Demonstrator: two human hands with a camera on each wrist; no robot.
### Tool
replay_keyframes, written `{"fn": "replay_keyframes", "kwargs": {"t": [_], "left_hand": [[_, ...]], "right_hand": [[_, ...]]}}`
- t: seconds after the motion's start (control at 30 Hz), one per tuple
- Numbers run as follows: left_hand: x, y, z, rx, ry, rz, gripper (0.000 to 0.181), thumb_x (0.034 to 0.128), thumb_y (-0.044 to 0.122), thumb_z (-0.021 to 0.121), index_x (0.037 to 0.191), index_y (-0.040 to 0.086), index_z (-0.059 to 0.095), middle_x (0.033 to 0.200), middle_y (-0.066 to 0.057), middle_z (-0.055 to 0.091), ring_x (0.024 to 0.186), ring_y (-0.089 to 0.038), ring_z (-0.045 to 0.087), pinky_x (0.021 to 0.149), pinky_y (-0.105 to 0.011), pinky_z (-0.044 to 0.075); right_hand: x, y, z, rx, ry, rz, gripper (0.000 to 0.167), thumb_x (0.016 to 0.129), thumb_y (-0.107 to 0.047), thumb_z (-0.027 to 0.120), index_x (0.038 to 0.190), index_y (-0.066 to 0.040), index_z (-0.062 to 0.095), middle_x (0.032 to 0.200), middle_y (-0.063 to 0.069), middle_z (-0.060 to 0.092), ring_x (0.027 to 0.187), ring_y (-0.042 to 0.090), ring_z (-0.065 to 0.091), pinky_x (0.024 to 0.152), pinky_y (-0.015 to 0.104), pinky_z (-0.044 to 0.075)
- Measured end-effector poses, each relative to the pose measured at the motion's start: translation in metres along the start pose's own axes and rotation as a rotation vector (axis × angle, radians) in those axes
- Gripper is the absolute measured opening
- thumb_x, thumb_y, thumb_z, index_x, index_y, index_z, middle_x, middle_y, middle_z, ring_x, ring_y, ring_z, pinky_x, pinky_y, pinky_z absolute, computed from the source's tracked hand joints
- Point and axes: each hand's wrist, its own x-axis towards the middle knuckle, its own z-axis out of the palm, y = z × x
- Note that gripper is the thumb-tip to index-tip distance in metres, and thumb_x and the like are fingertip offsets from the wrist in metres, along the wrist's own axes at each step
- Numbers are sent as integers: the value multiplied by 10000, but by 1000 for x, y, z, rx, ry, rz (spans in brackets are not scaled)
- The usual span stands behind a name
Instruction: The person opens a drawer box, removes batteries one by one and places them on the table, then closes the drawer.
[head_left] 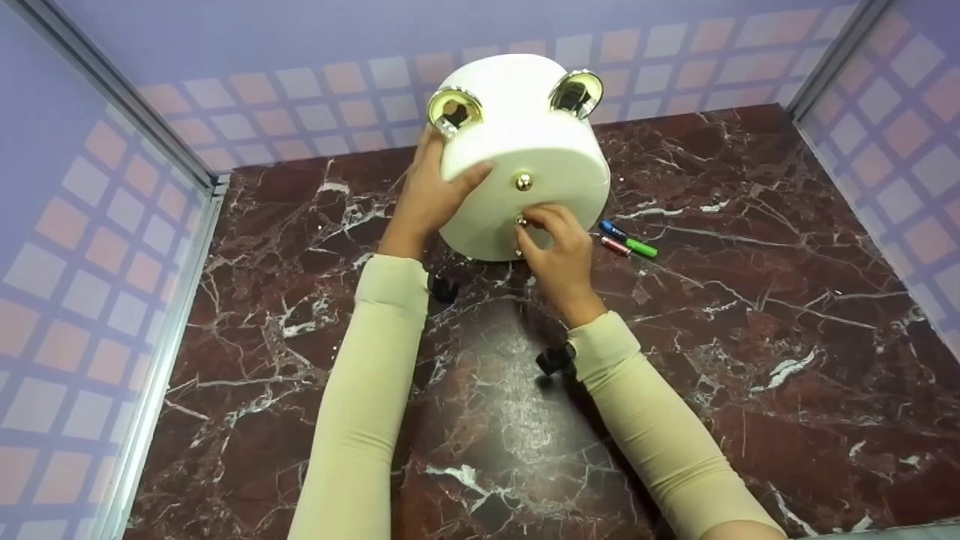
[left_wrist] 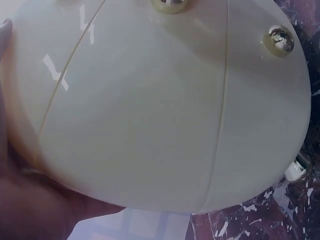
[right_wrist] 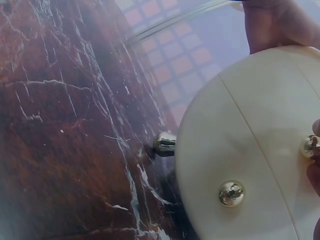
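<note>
A white drum-shaped twin-bell alarm clock (head_left: 480,217) is tipped with its flat back towards me. Two shiny gold bells (head_left: 455,109) stand out at its top. My left hand (head_left: 431,191) grips the clock's left side, thumb on the back and the other fingers mostly hidden behind. With thumb and fingertips, my right hand (head_left: 559,247) pinches a small gold knob (right_wrist: 311,146) low on the back. Another gold knob (head_left: 523,181) sits above it, untouched. In the right wrist view a round gold knob (right_wrist: 231,193) and a short metal foot (right_wrist: 165,144) also show.
Small blue (head_left: 612,228), green (head_left: 641,248) and red (head_left: 616,246) cylinders, which look like batteries, lie close together right of the clock. The dark red marbled tabletop (head_left: 750,315) is bounded by purple walls (head_left: 300,45) with checked squares.
</note>
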Motion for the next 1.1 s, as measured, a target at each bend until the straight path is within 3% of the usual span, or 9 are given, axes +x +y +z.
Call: {"fn": "replay_keyframes", "kwargs": {"t": [0.13,0.33,0.63,0.73,0.9,1.1], "left_hand": [[1,1,0,11,-29,2,1029,739,756,618,1554,368,125,1641,104,-39,1468,-313,254,1149,-485,331],[0,1,-1,34,-58,40,995,753,754,607,1541,424,97,1629,150,-73,1474,-282,239,1148,-474,333],[-1,2,-3,79,-91,86,966,802,735,565,1556,379,78,1624,160,-87,1493,-251,185,1188,-459,267],[-3,3,-6,114,-105,60,966,796,761,539,1554,387,72,1623,164,-89,1492,-275,186,1187,-492,256],[-4,5,-12,161,-153,2,964,779,811,491,1547,411,70,1634,59,-108,1501,-330,110,1194,-554,188],[-3,7,-21,136,-234,-15,976,775,804,511,1534,449,11,1626,12,-162,1499,-347,98,1200,-539,179]], "right_hand": [[-2,1,3,-12,7,6,143,790,-56,768,925,-28,732,943,70,689,856,173,654,808,223,550],[-6,1,9,-64,43,11,152,786,-58,768,927,-22,725,952,92,663,865,186,648,805,227,546],[-8,0,19,-137,129,-24,128,780,-53,753,899,-31,710,932,105,642,893,219,627,837,248,541],[-7,-1,20,-144,132,-22,122,774,-56,751,884,-34,703,916,101,642,885,221,621,827,261,537],[-5,-4,21,-152,129,4,108,759,-38,741,859,-39,702,904,100,640,876,228,613,803,280,533],[-7,-7,23,-147,132,26,102,753,-35,736,848,-37,699,909,105,640,864,222,620,794,276,541]]}}
